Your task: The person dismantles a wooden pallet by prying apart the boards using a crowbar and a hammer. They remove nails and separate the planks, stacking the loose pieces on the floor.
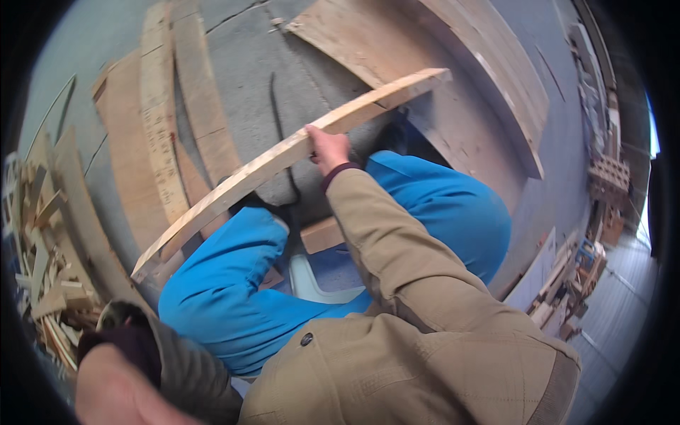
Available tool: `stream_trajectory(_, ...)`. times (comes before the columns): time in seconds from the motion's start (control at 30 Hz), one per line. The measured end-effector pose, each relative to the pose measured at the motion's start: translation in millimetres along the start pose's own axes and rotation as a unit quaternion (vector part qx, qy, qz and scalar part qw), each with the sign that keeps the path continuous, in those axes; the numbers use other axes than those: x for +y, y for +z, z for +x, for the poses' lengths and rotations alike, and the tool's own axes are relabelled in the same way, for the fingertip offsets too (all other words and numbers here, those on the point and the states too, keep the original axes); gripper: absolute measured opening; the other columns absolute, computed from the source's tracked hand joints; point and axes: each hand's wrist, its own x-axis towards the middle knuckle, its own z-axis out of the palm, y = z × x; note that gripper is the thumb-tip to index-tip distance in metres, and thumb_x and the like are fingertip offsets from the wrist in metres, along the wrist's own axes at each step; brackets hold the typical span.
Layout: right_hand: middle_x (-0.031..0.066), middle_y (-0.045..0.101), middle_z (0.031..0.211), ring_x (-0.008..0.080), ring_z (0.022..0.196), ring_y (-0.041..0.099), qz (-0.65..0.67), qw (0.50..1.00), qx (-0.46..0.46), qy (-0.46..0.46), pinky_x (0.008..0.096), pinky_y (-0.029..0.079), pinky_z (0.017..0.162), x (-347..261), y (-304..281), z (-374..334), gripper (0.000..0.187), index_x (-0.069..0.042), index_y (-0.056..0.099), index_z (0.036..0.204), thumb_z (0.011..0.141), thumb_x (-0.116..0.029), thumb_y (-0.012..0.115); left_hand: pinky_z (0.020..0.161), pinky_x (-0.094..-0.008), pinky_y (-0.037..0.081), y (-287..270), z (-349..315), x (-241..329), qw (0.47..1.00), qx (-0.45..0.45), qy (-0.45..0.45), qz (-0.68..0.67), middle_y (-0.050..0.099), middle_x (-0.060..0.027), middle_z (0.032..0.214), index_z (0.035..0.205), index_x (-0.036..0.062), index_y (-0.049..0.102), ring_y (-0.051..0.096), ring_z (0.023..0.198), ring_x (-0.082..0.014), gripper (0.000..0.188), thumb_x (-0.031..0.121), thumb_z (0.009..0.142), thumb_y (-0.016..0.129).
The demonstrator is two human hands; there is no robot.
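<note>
A long, pale squared timber [262,164] slants across in front of my knees, its near-left end lower and its far-right end higher. My right hand [329,149] grips it around the middle, the thumb lying along the top edge. Close to the camera at the lower left is my left hand [117,389], raised away from the timber. Motion blurs it and the picture's rim cuts it off, so its fingers cannot be made out. Between my legs, below the timber, lies a short wood block [321,236].
Long boards [159,120] lie on the concrete floor at the left. A wide plywood sheet [347,39] and an upright board [489,64] stand at the far right. Scrap wood [60,283] is heaped at the left. A dark bent bar [275,106] lies ahead.
</note>
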Motion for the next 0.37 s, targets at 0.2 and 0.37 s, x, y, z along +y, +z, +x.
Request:
stream_trajectory(0.2, 0.0112, 0.064, 0.1, 0.0242, 0.079, 0.063, -0.011, 0.997, -0.059, 0.049, 0.0389, 0.053, 0.068, 7, -3, 19, 0.058, -0.001, 0.063, 0.116, 0.08, -0.04, 0.087, 0.07, -0.042, 0.056, 55, -44, -120, 0.731, 0.292, -0.446, 0.426, 0.072, -0.0162, 0.082, 0.097, 0.0018, 0.068, 0.071, 0.076, -0.0338, 0.024, 0.015, 0.078, 0.073)
stream_trajectory(0.37, 0.0211, 0.057, 0.132, 0.0334, 0.119, 0.059, 0.011, 0.981, -0.161, 0.107, 0.0473, 0.047, 0.1, 19, -21, 59, 0.075, 0.002, 0.053, 0.132, 0.082, -0.044, 0.086, 0.067, -0.0454, 0.058, 59, -28, -152, 0.74, 0.242, -0.46, 0.427, 0.073, -0.0199, 0.086, 0.097, -0.0005, 0.073, 0.072, 0.075, -0.0356, 0.027, 0.016, 0.076, 0.069)
